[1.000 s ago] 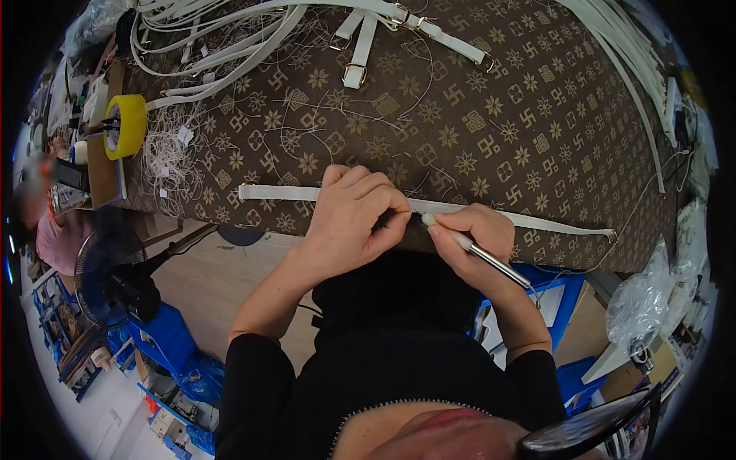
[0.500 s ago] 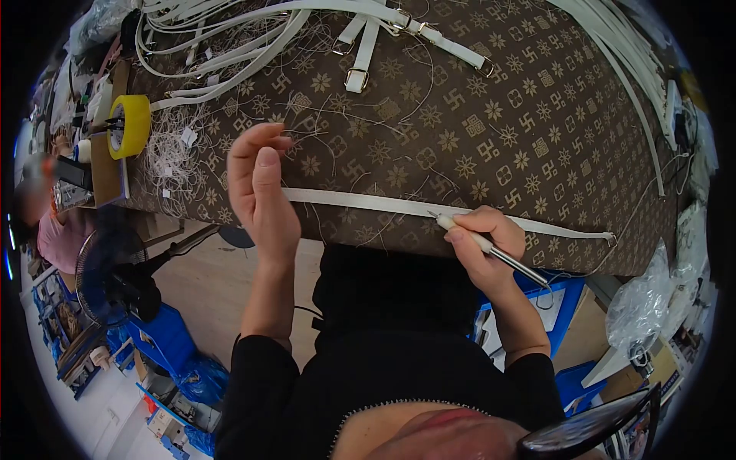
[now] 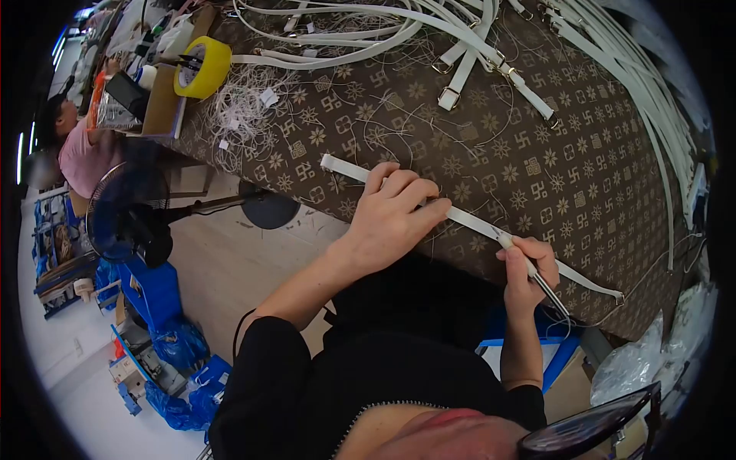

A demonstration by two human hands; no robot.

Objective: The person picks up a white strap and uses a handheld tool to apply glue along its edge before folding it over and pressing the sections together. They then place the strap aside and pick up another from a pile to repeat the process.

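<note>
A long white strap (image 3: 468, 221) lies along the near edge of a table covered in brown patterned cloth (image 3: 491, 146). My left hand (image 3: 389, 217) rests on the strap with its fingers pressing it down. My right hand (image 3: 530, 265) grips a slim metal tool with a pale tip (image 3: 537, 277), and the tip touches the strap just right of my left hand. The strap's right end (image 3: 609, 291) reaches toward the table corner.
Many more white straps with metal buckles (image 3: 460, 69) lie piled at the far side, amid loose threads (image 3: 238, 115). A yellow tape roll (image 3: 201, 67) sits at the far left. Another person (image 3: 73, 142) and a floor fan (image 3: 123, 222) are to the left.
My left hand, raised off the table half a second ago, has come back down onto the strap. My right hand stays on the strap with the tool. The view has swung.
</note>
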